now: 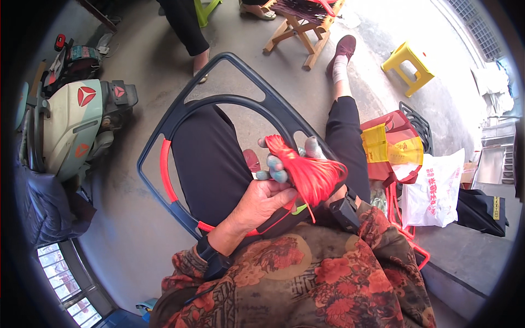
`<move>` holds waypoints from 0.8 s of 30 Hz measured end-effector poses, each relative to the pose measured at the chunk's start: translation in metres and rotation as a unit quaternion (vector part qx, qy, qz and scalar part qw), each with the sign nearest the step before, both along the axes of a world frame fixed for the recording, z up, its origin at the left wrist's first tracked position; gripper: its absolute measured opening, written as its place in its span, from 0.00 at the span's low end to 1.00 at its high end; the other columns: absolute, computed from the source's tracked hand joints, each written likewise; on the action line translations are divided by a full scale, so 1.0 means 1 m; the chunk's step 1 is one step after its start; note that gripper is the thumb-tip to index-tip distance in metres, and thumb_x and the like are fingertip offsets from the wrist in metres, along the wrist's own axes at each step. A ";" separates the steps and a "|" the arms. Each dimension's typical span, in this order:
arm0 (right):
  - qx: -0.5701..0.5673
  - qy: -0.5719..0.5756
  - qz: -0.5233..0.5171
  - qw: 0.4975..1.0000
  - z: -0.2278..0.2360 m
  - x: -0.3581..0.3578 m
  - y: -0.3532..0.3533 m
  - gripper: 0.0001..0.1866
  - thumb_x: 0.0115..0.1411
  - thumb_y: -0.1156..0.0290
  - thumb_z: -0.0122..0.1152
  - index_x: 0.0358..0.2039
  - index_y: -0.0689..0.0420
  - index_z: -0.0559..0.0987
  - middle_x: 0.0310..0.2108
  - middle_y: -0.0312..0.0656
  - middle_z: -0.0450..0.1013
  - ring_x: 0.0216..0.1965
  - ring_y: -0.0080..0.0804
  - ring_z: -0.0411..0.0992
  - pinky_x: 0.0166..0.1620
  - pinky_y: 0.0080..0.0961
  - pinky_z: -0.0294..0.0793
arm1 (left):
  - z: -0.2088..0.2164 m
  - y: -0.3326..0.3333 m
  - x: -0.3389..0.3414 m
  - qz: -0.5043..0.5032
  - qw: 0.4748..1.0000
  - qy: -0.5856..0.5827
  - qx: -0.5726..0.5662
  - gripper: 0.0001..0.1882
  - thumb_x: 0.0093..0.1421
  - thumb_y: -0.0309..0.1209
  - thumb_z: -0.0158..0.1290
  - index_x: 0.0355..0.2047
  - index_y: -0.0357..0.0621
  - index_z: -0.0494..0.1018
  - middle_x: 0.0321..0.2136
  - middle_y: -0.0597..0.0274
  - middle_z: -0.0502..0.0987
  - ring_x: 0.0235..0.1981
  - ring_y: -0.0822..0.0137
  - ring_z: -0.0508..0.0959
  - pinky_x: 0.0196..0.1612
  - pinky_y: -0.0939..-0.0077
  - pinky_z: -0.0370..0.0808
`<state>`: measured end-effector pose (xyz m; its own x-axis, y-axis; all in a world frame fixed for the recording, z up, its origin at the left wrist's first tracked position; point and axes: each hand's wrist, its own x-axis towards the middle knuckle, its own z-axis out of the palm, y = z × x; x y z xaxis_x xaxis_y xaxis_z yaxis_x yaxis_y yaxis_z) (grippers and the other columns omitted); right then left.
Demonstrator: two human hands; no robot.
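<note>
Across my lap lies a dark blue plastic frame with a large round opening. Red cord is wound tightly round part of its left side and its near edge. My right hand, its fingers in grey-blue coverings, grips a loose bundle of red cord above the frame's right part. Close beside it, my bare left hand is closed, thumb and forefinger pinching the cord at the near edge of the frame. The bundle hides part of my right hand and the frame there.
A red and yellow bag and a white plastic bag stand at my right. Farther off are a yellow stool and a wooden folding stool. A scooter is at the left. Another person's leg shows at the top.
</note>
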<state>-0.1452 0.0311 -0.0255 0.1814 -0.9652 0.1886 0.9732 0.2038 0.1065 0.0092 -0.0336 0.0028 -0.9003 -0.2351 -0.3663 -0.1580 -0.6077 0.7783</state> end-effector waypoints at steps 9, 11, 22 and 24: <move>0.059 0.324 -0.053 0.943 0.003 -0.030 0.010 0.39 0.55 0.69 0.68 0.63 0.61 0.58 0.43 0.45 0.72 0.43 0.41 0.75 0.48 0.36 0.80 | -0.001 -0.006 0.004 0.035 0.997 -0.021 -0.065 0.10 0.66 0.30 0.53 0.33 0.34 0.77 0.24 0.63 0.80 0.27 0.78 0.78 0.34 0.83 0.75; 0.164 0.413 -0.092 0.891 -0.002 -0.035 0.020 0.34 0.55 0.68 0.68 0.60 0.58 0.66 0.44 0.45 0.74 0.44 0.38 0.75 0.50 0.36 0.78 | -0.001 -0.010 0.006 0.044 0.997 -0.020 -0.065 0.10 0.66 0.30 0.52 0.31 0.35 0.76 0.24 0.63 0.80 0.26 0.78 0.77 0.34 0.83 0.75; 0.274 0.246 -0.443 0.817 -0.018 -0.134 0.138 0.17 0.63 0.62 0.58 0.45 0.62 0.74 0.36 0.42 0.74 0.40 0.36 0.74 0.51 0.39 0.75 | 0.001 -0.020 0.008 0.111 0.993 -0.003 0.038 0.12 0.66 0.34 0.53 0.37 0.34 0.74 0.25 0.61 0.77 0.28 0.71 0.79 0.38 0.75 0.79; 0.313 0.260 -0.497 0.766 -0.013 -0.167 0.177 0.17 0.67 0.61 0.53 0.47 0.63 0.73 0.30 0.37 0.71 0.33 0.27 0.72 0.41 0.26 0.73 | -0.003 -0.022 0.009 0.109 0.993 0.008 0.047 0.12 0.66 0.34 0.53 0.37 0.34 0.74 0.26 0.61 0.77 0.28 0.71 0.79 0.38 0.75 0.79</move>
<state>-0.3124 0.2085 -0.0386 -0.8091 -0.5467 -0.2156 0.5578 -0.5991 -0.5744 0.0185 -0.0551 0.0002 -0.8382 -0.3897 -0.3816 -0.0027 -0.6967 0.7174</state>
